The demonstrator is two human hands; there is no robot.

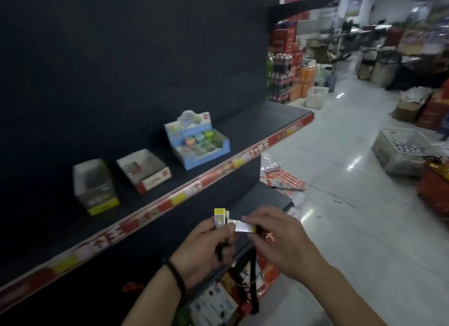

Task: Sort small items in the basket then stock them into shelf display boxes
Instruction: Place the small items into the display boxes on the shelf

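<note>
Small boxes (220, 217) (yellow-and-white, print too blurred to read) stand upright in the left hand (206, 248), fingers curled round them, in front of the shelf (255, 124) and below its front edge; right hand (279, 238) close against the left, fingertips pinching a white packet (243, 227) that touches the boxes; on the shelf, in a row and apart: grey-and-yellow display box (94, 187), red-and-white display box (143, 170), blue display box (196, 141) holding round tubs; basket (218, 299) under the hands, lower than the shelf, contents unclear
</note>
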